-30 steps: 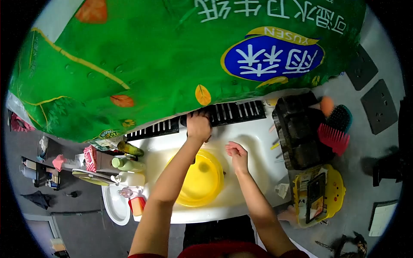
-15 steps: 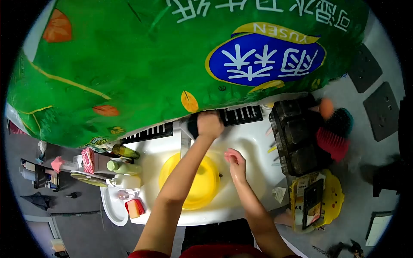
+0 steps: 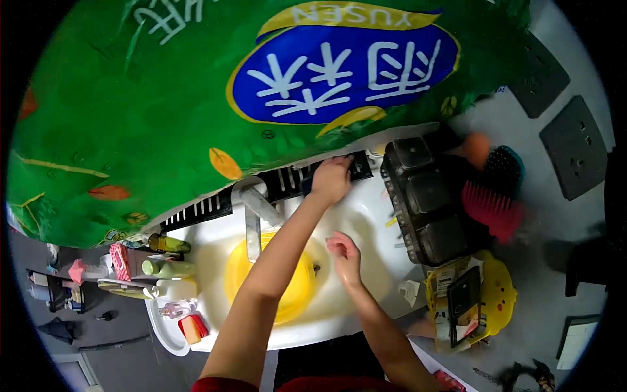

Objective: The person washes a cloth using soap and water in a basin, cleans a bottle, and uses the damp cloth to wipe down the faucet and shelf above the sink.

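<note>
My left hand (image 3: 332,181) reaches past the faucet (image 3: 256,206) and presses down on the black slotted shelf strip (image 3: 283,181) behind the sink. What looks like a dark cloth (image 3: 307,185) shows at the hand's left edge; most of it is hidden under the palm and fingers. Over the white sink (image 3: 375,287) hovers my right hand (image 3: 345,256), its fingers loosely curled and nothing visible in them. Below the faucet, partly behind my left forearm, a yellow basin (image 3: 297,284) sits in the sink.
A large green package (image 3: 150,124) overhangs the back. A black compartment box (image 3: 428,202) and a yellow basket (image 3: 499,297) stand at the right, near a pink comb (image 3: 493,209). Bottles (image 3: 168,268) and red-and-orange soap or sponge (image 3: 193,328) are at the left.
My left hand has moved off the faucet to the right, onto the slotted strip, taking the dark piece along. The faucet is now uncovered. The view has shifted slightly.
</note>
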A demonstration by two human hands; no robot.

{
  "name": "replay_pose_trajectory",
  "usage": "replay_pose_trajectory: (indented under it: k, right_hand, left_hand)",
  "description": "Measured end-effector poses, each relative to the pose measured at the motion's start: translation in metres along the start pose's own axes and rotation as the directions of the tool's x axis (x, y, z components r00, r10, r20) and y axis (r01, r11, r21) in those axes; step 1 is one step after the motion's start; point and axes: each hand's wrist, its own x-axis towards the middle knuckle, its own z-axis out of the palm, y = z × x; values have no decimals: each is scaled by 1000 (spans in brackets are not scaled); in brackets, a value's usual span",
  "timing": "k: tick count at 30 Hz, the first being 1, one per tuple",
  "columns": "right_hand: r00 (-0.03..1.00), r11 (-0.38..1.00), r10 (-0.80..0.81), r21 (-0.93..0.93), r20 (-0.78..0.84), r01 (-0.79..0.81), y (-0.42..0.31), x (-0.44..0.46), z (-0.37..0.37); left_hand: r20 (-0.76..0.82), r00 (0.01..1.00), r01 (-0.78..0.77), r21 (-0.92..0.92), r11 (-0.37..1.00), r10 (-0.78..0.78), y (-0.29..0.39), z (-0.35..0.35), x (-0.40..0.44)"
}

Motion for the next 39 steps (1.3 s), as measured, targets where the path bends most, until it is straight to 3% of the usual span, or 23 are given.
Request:
replay_pose_trajectory:
  k: [3, 6, 7, 11, 12, 15, 17, 19, 21, 22, 25, 28, 31, 32, 33, 35, 38, 39]
  right_hand:
    - [997, 996, 74, -50, -12, -74, -4, -16, -7]
    - [999, 996, 39, -80, 17, -37, 7, -21, -10]
    - [999, 997, 26, -69, 27, -24, 12, -21, -8]
    - [1000, 998, 11, -56, 6, -11, 10, -20, -10]
    - [1000, 998, 23, -51, 1, -23, 8, -20, -11]
    - [999, 998, 43, -43, -7, -43, 6, -22, -16]
    - [999, 998, 39, -49, -6, -40, 7, -22, -20]
    - [999, 996, 29, -89, -17, -30, 8, -18, -22]
    - [999, 994, 36, -99, -12, -37, 8, -21, -23]
    - [999, 995, 37, -87, -5, -38, 4, -20, -22]
    - [1000, 999, 15, -45, -26, -16, 0, -19, -25]
    - [999, 998, -4, -61, -47, 1, -5, -20, -32]
    - [999, 998, -13, -59, -41, 10, -4, -17, -30]
    - [999, 998, -11, -60, -36, 9, -2, -18, -32]
    - [999, 998, -7, -59, -38, 5, -5, -18, -33]
    - [999, 999, 2, -54, -40, -4, -13, -17, -34]
    - [999, 996, 2, -89, -39, -6, -5, -20, -35]
    - [999, 996, 4, -85, -34, -7, -5, -20, -33]
  left_hand:
    - [215, 971, 91, 71, 993, -104, 19, 10, 34]
    - [-16, 955, -295, 10, 955, 295, 12, 17, 11]
    - [-21, 944, -329, -35, 944, 328, 13, 9, 0]
    - [77, 987, -153, 160, 975, 142, -9, -27, -31]
    - [-27, 988, -142, 230, 963, 152, -7, -25, -32]
    - [-103, 989, -76, 270, 960, 107, 14, -5, -13]
    - [7, 994, -111, 249, 962, 113, 26, 6, -4]
    - [15, 970, -241, 200, 950, 243, 19, 4, -10]
    - [114, 976, -208, 231, 950, 185, 7, -7, -5]
    - [68, 982, -187, 360, 914, 174, 4, -8, 2]
    - [-33, 993, -88, 413, 907, 112, 10, 4, 10]
    - [73, 978, -205, 224, 953, 193, 12, 2, -11]
    - [148, 973, -213, 264, 941, 179, 9, -7, -4]
    - [76, 979, -204, 321, 925, 189, 1, -2, 6]
    - [11, 997, -75, 318, 945, 76, 2, -1, 15]
    - [31, 999, -26, 343, 939, 16, 5, 2, 23]
    - [-22, 962, -263, 214, 941, 273, -2, -5, -3]
    - [6, 961, -271, 208, 940, 276, -6, -13, -11]
